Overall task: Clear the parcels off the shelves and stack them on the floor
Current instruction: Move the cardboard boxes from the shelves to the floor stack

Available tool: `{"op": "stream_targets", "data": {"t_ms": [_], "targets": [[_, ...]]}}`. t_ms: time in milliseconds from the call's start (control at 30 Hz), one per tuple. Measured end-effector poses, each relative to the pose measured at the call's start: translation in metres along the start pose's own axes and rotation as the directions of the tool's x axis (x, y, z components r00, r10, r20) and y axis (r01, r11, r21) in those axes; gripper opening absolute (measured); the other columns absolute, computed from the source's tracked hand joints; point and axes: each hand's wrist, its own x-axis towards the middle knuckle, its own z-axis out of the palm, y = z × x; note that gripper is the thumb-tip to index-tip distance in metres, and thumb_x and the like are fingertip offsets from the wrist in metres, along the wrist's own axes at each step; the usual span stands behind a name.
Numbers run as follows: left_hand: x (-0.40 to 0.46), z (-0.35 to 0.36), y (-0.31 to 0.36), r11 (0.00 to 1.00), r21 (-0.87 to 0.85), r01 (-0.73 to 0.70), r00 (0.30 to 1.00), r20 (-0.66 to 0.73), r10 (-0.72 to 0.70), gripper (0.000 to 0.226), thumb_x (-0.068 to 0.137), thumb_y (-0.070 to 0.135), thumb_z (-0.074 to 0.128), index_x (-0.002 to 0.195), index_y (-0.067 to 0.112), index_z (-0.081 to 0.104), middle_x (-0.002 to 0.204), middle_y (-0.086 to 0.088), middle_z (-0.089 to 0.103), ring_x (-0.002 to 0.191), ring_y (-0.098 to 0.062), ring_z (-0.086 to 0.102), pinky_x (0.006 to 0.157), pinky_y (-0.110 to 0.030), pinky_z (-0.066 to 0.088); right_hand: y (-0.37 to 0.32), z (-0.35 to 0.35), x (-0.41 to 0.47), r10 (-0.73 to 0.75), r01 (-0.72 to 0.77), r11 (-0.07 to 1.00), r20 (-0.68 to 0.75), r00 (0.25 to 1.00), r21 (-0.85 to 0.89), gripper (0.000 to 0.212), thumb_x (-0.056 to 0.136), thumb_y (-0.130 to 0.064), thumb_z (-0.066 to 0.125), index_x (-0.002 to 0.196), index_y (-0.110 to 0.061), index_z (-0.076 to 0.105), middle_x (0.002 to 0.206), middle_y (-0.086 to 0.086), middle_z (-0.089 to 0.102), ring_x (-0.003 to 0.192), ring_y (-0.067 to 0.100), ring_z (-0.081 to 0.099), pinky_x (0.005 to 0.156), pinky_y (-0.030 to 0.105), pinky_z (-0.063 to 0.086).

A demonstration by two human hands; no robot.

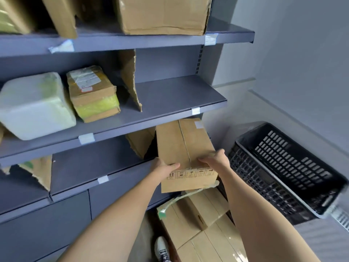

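A long brown cardboard box (pixel 181 146) with handling symbols on its near end sticks out of the lower shelf (pixel 113 167), tilted toward me. My left hand (pixel 164 166) grips its left near edge, thumb on top. My right hand (pixel 215 157) grips its right near corner. Below it on the floor lie stacked cardboard parcels (pixel 198 214), one with loose tape. On the middle shelf (pixel 170 103) sit a white-wrapped parcel (pixel 34 104) and a taped brown parcel with a yellow band (pixel 92 93). A big box (pixel 162 14) stands on the top shelf (pixel 132 40).
A black slatted plastic crate (pixel 283 167) stands on the floor to the right, against the grey wall. Torn cardboard dividers (pixel 130 78) stand upright on the shelves. My shoe (pixel 161 248) is beside the floor parcels. White label tabs mark the shelf edges.
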Motion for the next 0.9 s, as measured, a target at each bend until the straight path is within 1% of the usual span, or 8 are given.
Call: {"op": "stream_targets", "data": {"t_ms": [100, 167, 267, 333, 567, 667, 800, 900], "targets": [[-0.026, -0.001, -0.018, 0.998, 0.037, -0.050, 0.998, 0.043, 0.048, 0.079, 0.083, 0.044, 0.077, 0.142, 0.012, 0.036, 0.142, -0.005, 0.050, 0.128, -0.026, 0.049, 0.099, -0.035, 0.044, 0.020, -0.003, -0.035, -0.001, 0.001, 1.000, -0.015, 1.000, -0.022, 0.077, 0.057, -0.051, 0.089, 0.114, -0.009, 0.059, 0.094, 0.001, 0.067, 0.084, 0.019, 0.065, 0.068, 0.030, 0.053], [-0.038, 0.000, -0.027, 0.997, 0.034, -0.072, 0.996, 0.058, 0.070, 0.079, 0.080, 0.046, 0.078, 0.139, 0.012, 0.038, 0.140, -0.004, 0.052, 0.125, -0.026, 0.051, 0.094, -0.036, 0.045, 0.033, -0.007, -0.054, -0.007, 0.006, 1.000, -0.022, 1.000, -0.012, 0.079, 0.053, -0.056, 0.088, 0.112, -0.010, 0.063, 0.096, 0.001, 0.068, 0.085, 0.018, 0.065, 0.066, 0.029, 0.053], [-0.055, 0.006, -0.041, 0.995, 0.043, -0.091, 0.993, 0.081, 0.088, 0.083, 0.078, 0.048, 0.079, 0.139, 0.011, 0.037, 0.140, -0.005, 0.051, 0.125, -0.026, 0.050, 0.095, -0.038, 0.045, 0.052, -0.016, -0.080, 0.028, -0.028, 0.999, -0.019, 0.999, 0.019, 0.098, 0.049, -0.060, 0.089, 0.124, -0.012, 0.049, 0.115, 0.004, 0.061, 0.100, 0.023, 0.061, 0.071, 0.032, 0.049], [-0.069, 0.010, -0.045, 0.991, 0.075, -0.106, 0.991, 0.084, 0.100, 0.088, 0.078, 0.050, 0.079, 0.141, 0.010, 0.034, 0.141, -0.006, 0.049, 0.127, -0.027, 0.049, 0.097, -0.040, 0.044, 0.061, -0.021, -0.092, 0.051, -0.051, 0.998, -0.002, 0.999, 0.023, 0.102, 0.052, -0.057, 0.090, 0.130, -0.012, 0.043, 0.121, 0.007, 0.057, 0.106, 0.025, 0.059, 0.075, 0.033, 0.048], [-0.108, 0.029, -0.055, 0.987, 0.115, -0.110, 0.993, 0.051, 0.105, 0.089, 0.076, 0.053, 0.079, 0.140, 0.011, 0.035, 0.141, -0.005, 0.050, 0.127, -0.026, 0.049, 0.097, -0.040, 0.045, 0.093, -0.036, -0.103, 0.045, -0.048, 0.998, 0.068, 0.997, 0.040, 0.104, 0.054, -0.054, 0.092, 0.131, -0.009, 0.037, 0.107, 0.004, 0.054, 0.097, 0.024, 0.058, 0.088, 0.041, 0.053], [-0.126, 0.043, -0.059, 0.990, 0.111, -0.085, 0.996, 0.010, 0.084, 0.088, 0.075, 0.054, 0.079, 0.140, 0.013, 0.036, 0.140, -0.005, 0.050, 0.127, -0.026, 0.049, 0.095, -0.040, 0.044, 0.108, -0.046, -0.107, 0.000, -0.004, 0.999, 0.106, 0.994, 0.038, 0.103, 0.060, -0.053, 0.090, 0.134, -0.007, 0.035, 0.109, 0.005, 0.052, 0.098, 0.024, 0.056, 0.083, 0.037, 0.050], [-0.157, 0.072, -0.063, 0.994, 0.104, -0.043, 0.998, -0.052, 0.048, 0.083, 0.075, 0.052, 0.080, 0.136, 0.013, 0.039, 0.138, -0.004, 0.052, 0.125, -0.025, 0.050, 0.096, -0.041, 0.045, 0.136, -0.061, -0.109, -0.035, 0.032, 0.999, 0.166, 0.986, 0.021, 0.102, 0.064, -0.052, 0.088, 0.136, -0.005, 0.033, 0.130, 0.012, 0.054, 0.117, 0.030, 0.056, 0.080, 0.033, 0.043], [-0.179, 0.093, -0.067, 0.995, 0.097, -0.018, 0.993, -0.110, 0.028, 0.080, 0.075, 0.051, 0.081, 0.133, 0.014, 0.041, 0.137, -0.003, 0.053, 0.124, -0.025, 0.050, 0.098, -0.041, 0.045, 0.161, -0.066, -0.109, -0.066, 0.064, 0.998, 0.192, 0.979, 0.017, 0.103, 0.063, -0.056, 0.087, 0.136, -0.006, 0.035, 0.130, 0.012, 0.055, 0.116, 0.031, 0.057, 0.079, 0.034, 0.044]]}}
